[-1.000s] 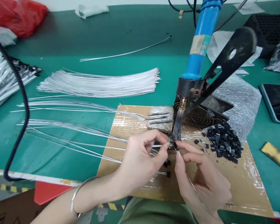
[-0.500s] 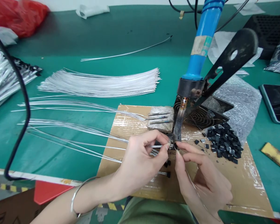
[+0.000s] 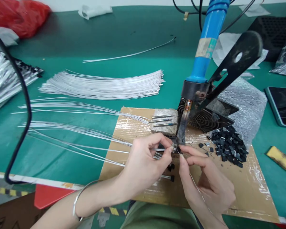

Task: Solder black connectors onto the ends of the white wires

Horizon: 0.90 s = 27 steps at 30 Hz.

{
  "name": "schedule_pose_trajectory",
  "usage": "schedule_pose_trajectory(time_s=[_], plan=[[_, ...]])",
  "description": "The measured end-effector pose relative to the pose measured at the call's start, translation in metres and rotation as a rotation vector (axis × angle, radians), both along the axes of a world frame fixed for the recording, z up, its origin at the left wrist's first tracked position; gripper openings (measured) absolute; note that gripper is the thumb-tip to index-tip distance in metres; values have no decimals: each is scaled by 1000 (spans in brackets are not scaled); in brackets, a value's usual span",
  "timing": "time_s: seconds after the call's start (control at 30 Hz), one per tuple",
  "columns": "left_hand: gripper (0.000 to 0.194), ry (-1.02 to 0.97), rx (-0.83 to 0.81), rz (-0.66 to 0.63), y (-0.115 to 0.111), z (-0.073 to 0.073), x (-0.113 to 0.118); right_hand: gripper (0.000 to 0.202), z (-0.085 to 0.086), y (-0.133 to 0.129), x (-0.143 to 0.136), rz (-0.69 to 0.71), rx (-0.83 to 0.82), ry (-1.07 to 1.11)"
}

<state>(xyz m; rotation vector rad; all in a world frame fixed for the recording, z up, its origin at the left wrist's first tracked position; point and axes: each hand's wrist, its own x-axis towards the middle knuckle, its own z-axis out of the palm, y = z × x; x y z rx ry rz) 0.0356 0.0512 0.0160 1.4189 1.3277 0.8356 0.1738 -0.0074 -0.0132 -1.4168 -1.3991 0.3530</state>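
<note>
My left hand (image 3: 146, 165) is closed in a pinch on a thin white wire (image 3: 160, 149), just under the tip (image 3: 181, 131) of the blue soldering iron (image 3: 206, 47). A small black connector (image 3: 178, 149) sits at the wire's end, between the fingertips of both hands. My right hand (image 3: 208, 181) pinches a thin strand of solder wire (image 3: 197, 188), which trails back across the palm. Its index fingertip lies close to the connector; whether they touch, I cannot tell. More wires with black ends (image 3: 170, 178) lie partly hidden beneath my left hand.
The iron is held in a black metal stand (image 3: 238, 57). Loose black connectors (image 3: 228, 146) are heaped on the cardboard (image 3: 250, 190). A wire bundle (image 3: 102, 85) lies behind at left. A stone-like block (image 3: 164, 129), phone (image 3: 282, 105) and yellow sponge (image 3: 281, 159) are around. A black cable (image 3: 26, 95) hangs at left.
Almost nothing differs. Both hands keep their place under the iron tip, with the right hand and the connector shifted only very slightly.
</note>
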Motion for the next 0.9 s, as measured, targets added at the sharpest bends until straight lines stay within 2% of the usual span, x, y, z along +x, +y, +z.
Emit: schedule_pose_trajectory(time_s=[0.37, 0.6, 0.9], plan=[[16, 37, -92, -42, 0, -2, -6, 14, -8, -4, 2, 67, -85, 185], [19, 32, -170, -52, 3, 0, -7, 15, -8, -4, 3, 77, -99, 197], [18, 37, -153, -53, 3, -3, -6, 15, -9, -3, 3, 72, -96, 199]])
